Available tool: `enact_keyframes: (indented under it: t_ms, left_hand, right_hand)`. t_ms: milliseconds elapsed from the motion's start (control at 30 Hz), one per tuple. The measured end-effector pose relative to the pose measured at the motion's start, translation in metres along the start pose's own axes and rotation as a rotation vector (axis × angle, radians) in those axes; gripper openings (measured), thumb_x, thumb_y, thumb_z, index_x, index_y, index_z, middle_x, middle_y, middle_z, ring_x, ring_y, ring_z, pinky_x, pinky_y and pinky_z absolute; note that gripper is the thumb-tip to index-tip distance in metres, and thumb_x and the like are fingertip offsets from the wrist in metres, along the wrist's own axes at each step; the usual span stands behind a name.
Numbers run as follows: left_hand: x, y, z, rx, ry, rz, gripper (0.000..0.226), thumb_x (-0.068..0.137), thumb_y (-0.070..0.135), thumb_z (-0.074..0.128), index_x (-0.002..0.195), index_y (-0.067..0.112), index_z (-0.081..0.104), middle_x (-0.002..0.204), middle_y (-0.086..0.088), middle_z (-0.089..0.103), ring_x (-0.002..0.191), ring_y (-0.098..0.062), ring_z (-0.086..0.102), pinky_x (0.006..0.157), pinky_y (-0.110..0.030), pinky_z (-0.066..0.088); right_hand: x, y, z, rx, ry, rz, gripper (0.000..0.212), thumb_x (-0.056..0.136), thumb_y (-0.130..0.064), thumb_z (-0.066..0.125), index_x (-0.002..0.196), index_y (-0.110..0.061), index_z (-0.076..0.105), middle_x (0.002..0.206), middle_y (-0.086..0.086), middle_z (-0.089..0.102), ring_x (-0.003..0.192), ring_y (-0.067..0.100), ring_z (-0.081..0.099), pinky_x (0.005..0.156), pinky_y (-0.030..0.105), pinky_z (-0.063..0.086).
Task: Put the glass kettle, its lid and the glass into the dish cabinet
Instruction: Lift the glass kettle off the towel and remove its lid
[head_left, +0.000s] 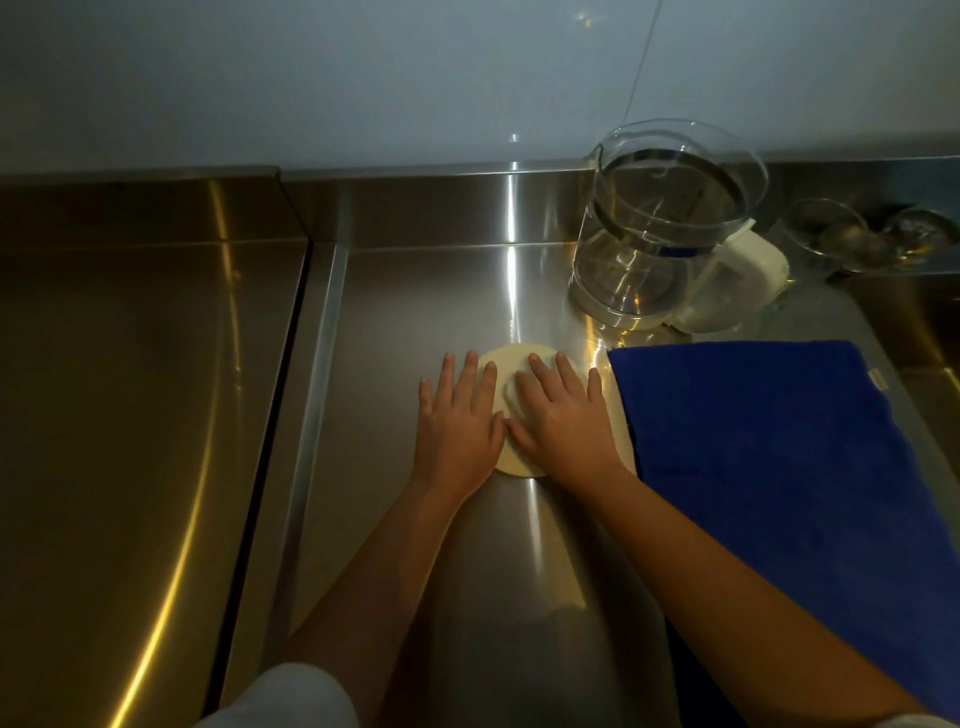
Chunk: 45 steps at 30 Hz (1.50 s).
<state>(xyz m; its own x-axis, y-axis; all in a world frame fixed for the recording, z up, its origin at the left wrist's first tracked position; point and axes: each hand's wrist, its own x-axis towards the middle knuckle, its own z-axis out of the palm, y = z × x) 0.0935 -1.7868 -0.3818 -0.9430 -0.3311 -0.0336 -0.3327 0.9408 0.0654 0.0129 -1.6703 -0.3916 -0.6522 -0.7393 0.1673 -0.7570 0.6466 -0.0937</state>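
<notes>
A round cream lid (511, 358) lies flat on the steel counter (415, 312). Both hands rest on top of it with fingers spread: my left hand (457, 415) covers its left part, my right hand (563, 415) its right part. Neither hand grips it. Behind the lid, at the back right, stands the glass kettle (665, 223) with a white handle (743, 275) and no lid on it. Further right by the back wall stands a clear glass (813, 234).
A blue cloth (779, 467) lies spread on the counter right of the lid, touching its edge. Left of a seam sits a raised steel surface (130, 389). A white wall runs along the back. Shiny round items (914, 239) sit at the far right.
</notes>
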Motion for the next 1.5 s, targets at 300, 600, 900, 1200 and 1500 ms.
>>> enact_keyframes:
  t_ms: [300, 600, 900, 1200, 1500]
  left_hand:
    - [0.001, -0.008, 0.008, -0.026, 0.029, 0.014, 0.056, 0.083, 0.035, 0.032, 0.128, 0.009, 0.054, 0.133, -0.014, 0.053, 0.123, -0.036, 0.048, 0.092, -0.055, 0.042]
    - [-0.003, -0.009, 0.009, -0.03, 0.089, 0.023, 0.054, 0.084, 0.033, 0.033, 0.127, 0.008, 0.054, 0.133, -0.015, 0.053, 0.123, -0.036, 0.048, 0.092, -0.056, 0.041]
    - [-0.006, -0.006, 0.006, -0.051, 0.134, 0.023, 0.054, 0.085, 0.033, 0.033, 0.128, 0.008, 0.054, 0.133, -0.015, 0.052, 0.123, -0.036, 0.049, 0.091, -0.055, 0.042]
    - [0.003, 0.025, -0.004, -0.073, 0.147, 0.076, 0.053, 0.084, 0.031, 0.034, 0.127, 0.008, 0.054, 0.133, -0.015, 0.052, 0.123, -0.036, 0.048, 0.092, -0.056, 0.042]
    - [0.023, 0.087, -0.004, -0.094, 0.116, 0.165, 0.053, 0.082, 0.03, 0.034, 0.125, 0.008, 0.056, 0.132, -0.014, 0.054, 0.123, -0.035, 0.049, 0.092, -0.056, 0.041]
  right_hand:
    - [-0.001, -0.004, 0.019, 0.008, 0.073, 0.075, 0.051, 0.072, -0.027, 0.075, 0.116, -0.005, 0.06, 0.118, 0.017, 0.062, 0.111, 0.037, 0.058, 0.089, 0.06, 0.042]
    - [-0.009, -0.009, 0.023, 0.126, 0.12, 0.016, 0.064, 0.063, -0.015, 0.082, 0.119, -0.009, 0.052, 0.108, 0.02, 0.063, 0.101, 0.036, 0.061, 0.083, 0.049, 0.052]
    - [-0.009, -0.006, 0.015, 0.051, 0.205, -0.066, 0.073, 0.048, -0.02, 0.09, 0.109, -0.012, 0.051, 0.094, 0.022, 0.063, 0.092, 0.037, 0.063, 0.084, 0.061, 0.044]
    - [-0.016, 0.028, -0.006, 0.039, 0.311, -0.053, 0.07, 0.05, -0.01, 0.088, 0.11, -0.009, 0.052, 0.094, 0.026, 0.061, 0.093, 0.041, 0.063, 0.084, 0.069, 0.037]
    - [-0.034, 0.101, -0.024, -0.022, 0.299, 0.081, 0.065, 0.044, -0.002, 0.089, 0.104, -0.004, 0.065, 0.085, 0.026, 0.06, 0.083, 0.042, 0.063, 0.074, 0.069, 0.042]
